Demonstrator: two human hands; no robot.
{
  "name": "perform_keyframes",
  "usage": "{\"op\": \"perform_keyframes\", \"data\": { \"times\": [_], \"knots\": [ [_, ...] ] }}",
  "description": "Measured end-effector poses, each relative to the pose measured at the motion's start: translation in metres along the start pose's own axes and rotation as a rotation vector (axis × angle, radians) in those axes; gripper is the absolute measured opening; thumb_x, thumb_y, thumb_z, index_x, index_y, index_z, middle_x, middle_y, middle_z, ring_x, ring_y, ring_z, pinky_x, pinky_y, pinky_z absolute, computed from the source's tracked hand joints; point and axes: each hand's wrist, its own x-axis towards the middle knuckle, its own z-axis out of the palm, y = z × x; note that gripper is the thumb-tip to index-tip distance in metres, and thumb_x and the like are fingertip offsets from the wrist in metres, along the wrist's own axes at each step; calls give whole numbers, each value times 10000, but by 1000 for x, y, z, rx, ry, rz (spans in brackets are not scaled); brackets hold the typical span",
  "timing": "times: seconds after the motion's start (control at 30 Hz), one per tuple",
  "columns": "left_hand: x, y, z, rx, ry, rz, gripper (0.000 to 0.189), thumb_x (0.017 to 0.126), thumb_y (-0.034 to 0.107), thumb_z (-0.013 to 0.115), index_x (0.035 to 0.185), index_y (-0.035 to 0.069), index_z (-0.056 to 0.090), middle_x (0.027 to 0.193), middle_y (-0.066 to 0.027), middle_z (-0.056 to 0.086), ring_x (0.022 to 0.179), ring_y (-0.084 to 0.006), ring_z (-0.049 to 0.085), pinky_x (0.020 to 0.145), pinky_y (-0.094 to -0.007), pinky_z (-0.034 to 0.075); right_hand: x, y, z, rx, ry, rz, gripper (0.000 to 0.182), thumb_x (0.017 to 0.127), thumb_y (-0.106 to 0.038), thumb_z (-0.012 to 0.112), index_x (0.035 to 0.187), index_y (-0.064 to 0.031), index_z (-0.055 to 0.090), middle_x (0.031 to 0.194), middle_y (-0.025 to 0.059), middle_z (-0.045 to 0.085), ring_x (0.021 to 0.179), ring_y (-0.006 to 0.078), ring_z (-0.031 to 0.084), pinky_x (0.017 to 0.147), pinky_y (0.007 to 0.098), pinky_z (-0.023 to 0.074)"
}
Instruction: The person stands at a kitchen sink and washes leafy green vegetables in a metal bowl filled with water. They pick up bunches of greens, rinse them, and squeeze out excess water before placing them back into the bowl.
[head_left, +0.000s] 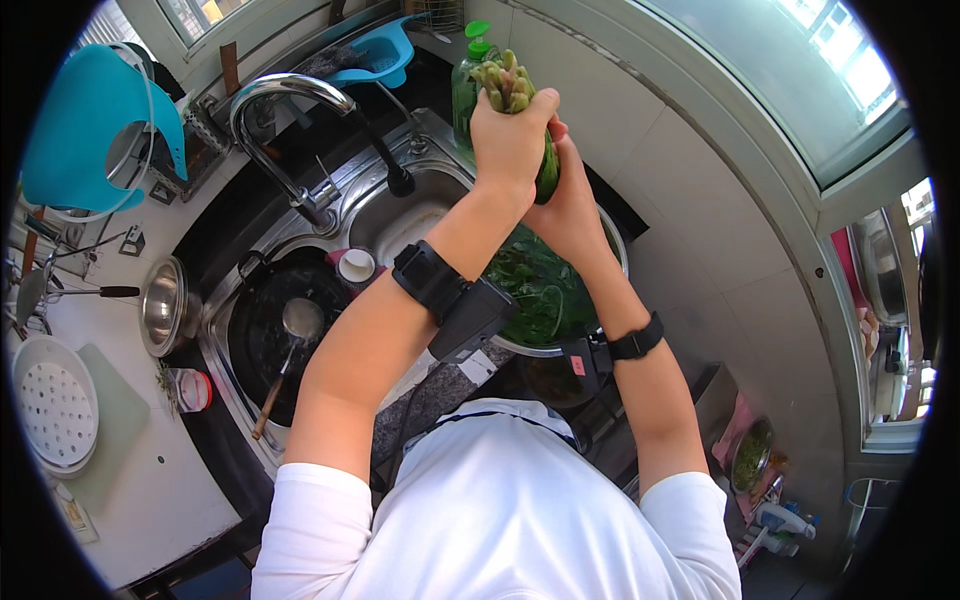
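My left hand (506, 146) grips a bundle of leafy green vegetables (508, 84) near its thick cut stems, which point up. Against the bundle's lower, leafy part my right hand (559, 195) is closed from the other side. Below both hands, a large metal basin (624, 251) holds more leafy greens (536, 285) in water. Behind the bundle stands a green pump bottle (463, 105). The chrome faucet (292, 86) arches over the sink (405, 210) to the left of my hands.
A black wok (255, 330) with a wooden-handled ladle (302, 319) sits in the left basin, beside a white cup (356, 265). Metal bowls (165, 304) and a white perforated colander (56, 405) are at the left. A blue strainer (386, 56) lies behind the faucet. The tiled wall (697, 225) rises at the right.
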Motion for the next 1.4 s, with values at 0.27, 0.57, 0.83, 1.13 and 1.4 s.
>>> {"op": "perform_keyframes", "data": {
  "times": [0.27,0.57,0.83,1.13,1.4],
  "knots": [
    [4,-19,-4,170,-17,120,179,746,67,628,851,14,494,731,-43,565,604,-143,552,601,-298,476,4,8,18,46,124,252,413,767,-211,717,1119,-43,579,975,169,675,976,335,641,790,333,486],
    [18,-37,-6,347,-15,350,155,736,-8,606,798,24,467,618,-13,484,405,-108,453,390,-272,380,4,20,21,-92,51,207,360,784,-189,694,1086,-30,578,927,195,672,925,361,646,760,353,491],
    [21,-40,-7,338,-7,321,160,731,-15,610,799,22,470,618,-18,489,393,-114,454,370,-281,373,2,18,21,-84,72,227,350,786,-188,692,1067,-11,581,916,207,671,899,367,650,741,372,500],
    [27,-40,-13,255,11,262,167,741,-30,582,786,47,440,612,-21,483,419,-114,449,403,-266,377,4,7,17,-71,53,266,350,765,-202,720,1017,-12,568,872,197,669,874,360,655,721,366,499],
    [24,-11,-8,60,1,169,238,726,31,611,900,6,451,656,-27,499,412,-113,466,397,-271,402,-13,17,18,-38,103,349,303,772,-242,720,858,-16,537,710,157,604,649,299,604,617,349,464]
  ]
}}
